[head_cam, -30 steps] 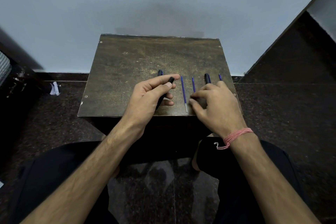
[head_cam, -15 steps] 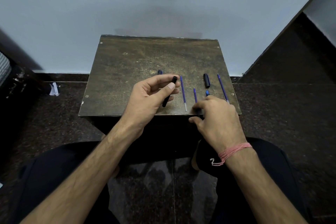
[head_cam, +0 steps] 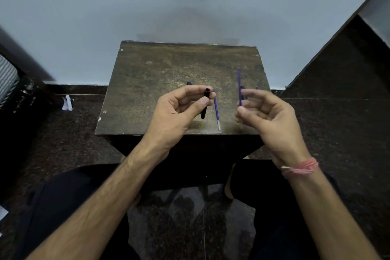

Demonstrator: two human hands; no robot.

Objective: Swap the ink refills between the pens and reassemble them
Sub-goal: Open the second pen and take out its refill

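Note:
My left hand (head_cam: 179, 112) pinches a black hollow pen barrel (head_cam: 205, 103) between thumb and fingers, its open end pointing up and away, just above the small wooden table (head_cam: 160, 74). My right hand (head_cam: 268, 116), blurred by motion, holds a thin blue ink refill (head_cam: 239, 86) upright above the table's right side. A second blue refill (head_cam: 216, 110) lies on the table between my hands, metal tip toward me. A blue pen part (head_cam: 189, 83) peeks out behind my left fingers. Dark pen pieces (head_cam: 243, 97) lie partly hidden behind my right fingers.
The table stands against a pale wall (head_cam: 190, 2), with dark speckled floor (head_cam: 63, 133) on both sides. A white scrap (head_cam: 67, 103) lies on the floor at left. My legs in dark trousers (head_cam: 63, 207) sit below the table's near edge.
My right hand has picked a blue refill off the table and raised it upright. My left hand has lifted the black barrel slightly and tilted its open end up.

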